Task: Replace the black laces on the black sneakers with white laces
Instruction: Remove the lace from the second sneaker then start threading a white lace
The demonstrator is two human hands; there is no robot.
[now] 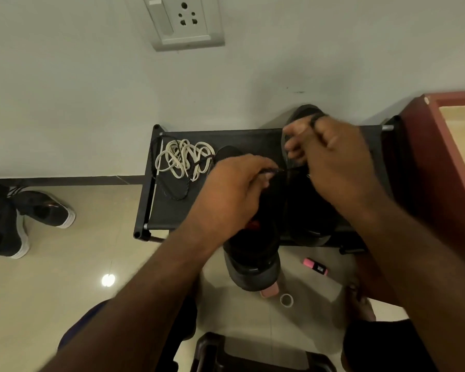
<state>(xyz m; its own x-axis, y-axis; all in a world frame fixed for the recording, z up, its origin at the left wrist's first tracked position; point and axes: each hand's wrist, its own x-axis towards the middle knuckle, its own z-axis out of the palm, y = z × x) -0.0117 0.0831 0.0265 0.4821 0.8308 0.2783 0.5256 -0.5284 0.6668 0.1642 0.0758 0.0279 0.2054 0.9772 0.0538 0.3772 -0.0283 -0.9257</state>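
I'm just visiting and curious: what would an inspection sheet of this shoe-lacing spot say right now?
Surface: black fabric rack, set against the wall.
Job's things: black sneakers on the rack; white laces heaped at its left end; loose black lace beside them.
Clutter: pink highlighter and tape roll on the floor; spare sneaker pair far left.
Grippers: left hand pinches the taut black lace; right hand grips it too.
Cables: nothing seen.
Surroundings: wall socket, reddish cabinet, tiled floor.
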